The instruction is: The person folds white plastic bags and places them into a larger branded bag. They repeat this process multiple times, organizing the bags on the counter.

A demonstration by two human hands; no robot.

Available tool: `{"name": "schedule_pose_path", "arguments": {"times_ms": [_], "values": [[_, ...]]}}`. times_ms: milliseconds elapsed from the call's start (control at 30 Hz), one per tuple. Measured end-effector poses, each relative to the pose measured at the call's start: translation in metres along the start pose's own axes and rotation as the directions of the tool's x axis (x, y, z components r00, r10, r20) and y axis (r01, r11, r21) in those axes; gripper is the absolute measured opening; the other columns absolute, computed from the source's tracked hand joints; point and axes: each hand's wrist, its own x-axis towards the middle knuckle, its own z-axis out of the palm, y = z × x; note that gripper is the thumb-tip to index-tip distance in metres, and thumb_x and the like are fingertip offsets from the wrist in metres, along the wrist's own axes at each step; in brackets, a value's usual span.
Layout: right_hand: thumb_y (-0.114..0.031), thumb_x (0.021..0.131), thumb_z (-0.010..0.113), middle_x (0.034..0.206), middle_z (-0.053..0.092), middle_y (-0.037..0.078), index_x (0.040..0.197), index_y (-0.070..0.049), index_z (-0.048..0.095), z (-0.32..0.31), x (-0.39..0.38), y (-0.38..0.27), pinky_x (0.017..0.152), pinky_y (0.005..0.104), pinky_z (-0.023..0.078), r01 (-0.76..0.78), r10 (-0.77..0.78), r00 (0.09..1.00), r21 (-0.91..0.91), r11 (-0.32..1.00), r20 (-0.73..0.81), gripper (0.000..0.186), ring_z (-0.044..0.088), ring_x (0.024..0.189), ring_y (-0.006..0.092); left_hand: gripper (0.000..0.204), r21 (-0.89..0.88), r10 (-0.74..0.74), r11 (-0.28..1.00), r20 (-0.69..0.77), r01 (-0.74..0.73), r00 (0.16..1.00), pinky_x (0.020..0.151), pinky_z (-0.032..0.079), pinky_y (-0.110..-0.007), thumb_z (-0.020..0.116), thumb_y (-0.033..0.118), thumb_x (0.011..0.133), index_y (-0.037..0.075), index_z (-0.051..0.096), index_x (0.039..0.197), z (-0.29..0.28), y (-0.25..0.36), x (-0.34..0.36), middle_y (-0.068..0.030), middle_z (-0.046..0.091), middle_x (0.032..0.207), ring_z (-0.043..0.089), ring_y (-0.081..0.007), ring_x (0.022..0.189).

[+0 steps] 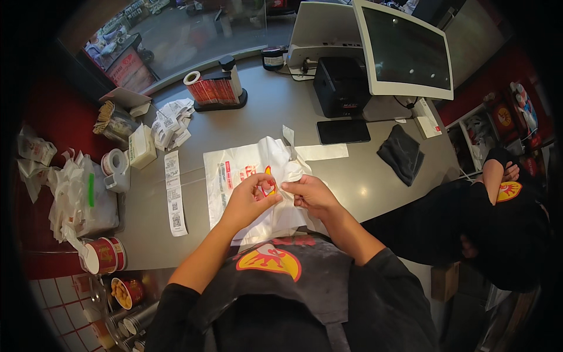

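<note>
A white plastic bag (pixel 218 205) with red and yellow print lies on the counter in front of me, its upper part gathered into a bunched knot-like twist. My right hand (pixel 312 195) is closed, pinching the plastic just below that twist between thumb and fingers. Over the middle of the bag, my left hand (pixel 249 202) has its fingers curled toward the thumb, close to the printed emblem. Whatever those fingers may hold is hidden. A long printed paper slip (pixel 324 152) reaches out to the right from behind the bag.
A long receipt (pixel 175 193) and crumpled receipts (pixel 172 122) lie to the left, near stacked plastic bags (pixel 82 193) and a paper bucket (pixel 102 256). Further back are a tape dispenser (pixel 216 89), phone (pixel 343 132) and monitor (pixel 410 50). A dark cloth (pixel 401 154) and another person (pixel 469 217) are right.
</note>
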Motion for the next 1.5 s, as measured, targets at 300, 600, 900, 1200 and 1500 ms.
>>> {"name": "schedule_pose_path", "arguments": {"times_ms": [300,600,900,1200,1500], "values": [[-0.019,0.087,0.06,0.079,0.058,-0.001,0.087,-0.009,0.053,0.005,0.002,0.007,0.053,0.0184,0.044,-0.028,0.014,0.997,0.182,0.983,0.075,0.012,0.054,0.067,0.0044,0.011,-0.706,-0.2,0.695,-0.01,0.134,0.98,0.056,0.043,-0.019,0.066,0.008,0.081,0.004,0.056,0.079,0.001,-0.019,0.01,-0.0009,0.059,0.071,0.053,-0.0073,0.061],[-0.023,0.089,0.057,0.079,0.057,0.003,0.082,-0.012,0.042,-0.024,-0.004,-0.004,0.061,0.0249,0.049,0.079,-0.057,0.957,0.07,0.994,-0.283,0.019,0.057,0.07,0.012,0.015,-0.567,-0.153,0.814,-0.422,-0.129,0.893,0.056,0.045,-0.019,0.068,0.013,0.081,0.005,0.056,0.078,-0.058,-0.019,-0.002,-0.0007,0.059,0.069,0.055,-0.0064,0.06],[-0.036,0.091,0.049,0.096,0.059,0.005,0.103,-0.01,0.045,-0.021,0.001,-0.01,0.064,0.0261,0.049,0.049,-0.058,0.97,-0.044,0.998,-0.237,0.03,0.058,0.074,0.0138,0.024,-0.404,-0.032,0.904,-0.393,-0.141,0.919,0.057,0.035,-0.019,0.052,0.028,0.092,0.004,0.05,0.093,-0.034,-0.047,-0.005,0.0017,0.054,0.077,0.044,-0.0036,0.065],[-0.029,0.077,0.069,0.116,0.05,0.01,0.135,-0.002,0.022,-0.002,-0.016,-0.014,0.077,0.0277,0.046,0.129,-0.115,0.991,-0.299,0.945,0.063,0.079,0.052,0.1,0.0131,0.059,0.543,0.437,0.781,-0.121,-0.31,0.891,0.09,0.042,-0.032,0.055,0.001,0.078,0.007,0.035,0.133,-0.015,-0.001,-0.027,-0.0189,0.058,0.107,0.056,-0.0312,0.105],[-0.005,0.071,0.069,0.087,0.059,0.004,0.109,0.0,0.053,-0.01,-0.016,-0.01,0.061,0.024,0.045,0.085,-0.008,0.988,-0.501,0.861,0.153,0.042,0.055,0.072,0.0114,0.018,0.212,0.227,0.97,-0.644,-0.115,0.73,0.069,0.043,-0.028,0.044,0.007,0.086,-0.001,0.057,0.097,-0.071,0.014,-0.017,-0.0095,0.061,0.082,0.057,-0.0163,0.076]]}}
